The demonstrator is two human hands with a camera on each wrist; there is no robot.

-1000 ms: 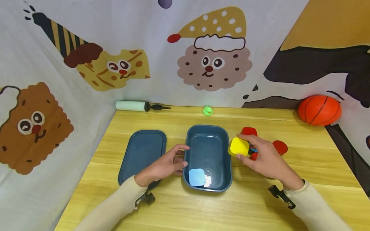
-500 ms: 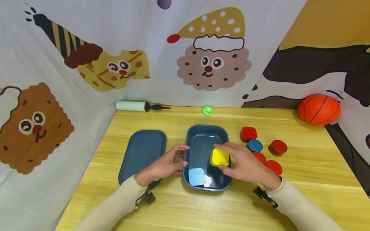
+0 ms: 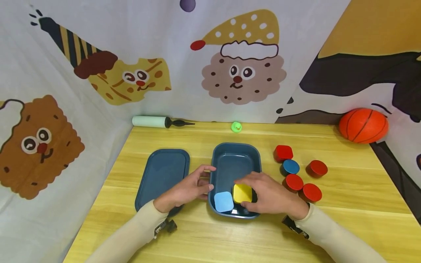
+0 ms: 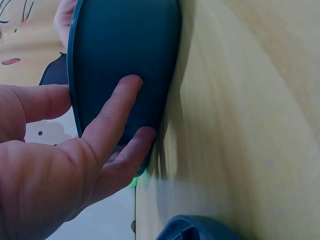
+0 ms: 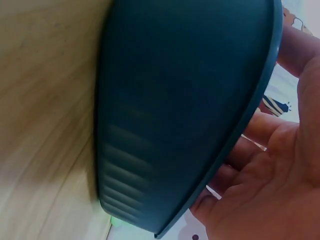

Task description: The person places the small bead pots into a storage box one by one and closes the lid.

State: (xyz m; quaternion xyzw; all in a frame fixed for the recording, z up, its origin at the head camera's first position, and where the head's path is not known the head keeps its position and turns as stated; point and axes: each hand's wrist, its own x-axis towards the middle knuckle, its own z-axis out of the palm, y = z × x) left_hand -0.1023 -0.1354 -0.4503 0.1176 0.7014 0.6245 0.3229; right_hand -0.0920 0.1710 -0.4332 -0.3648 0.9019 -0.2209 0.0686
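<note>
A dark blue rectangular plastic box stands without a lid on the table. My right hand reaches over its right wall and pinches a yellow square block between thumb and fingers, low inside the near end. Beside it, in the near left corner, lies a light blue square block. My left hand steadies the box from the left: its outstretched fingers touch the outer wall in the left wrist view. From the right wrist view, the box's wall hides the fingertips and the yellow block.
A matching lid lies left of the box. To the right are a red square block, a blue round block and several red round blocks. Along the back sit a hand pump, a green duck and an orange ball.
My right hand has carried the yellow block leftward from outside the box, over its right wall and down toward the near end beside the light blue block. My left hand has stayed put.
</note>
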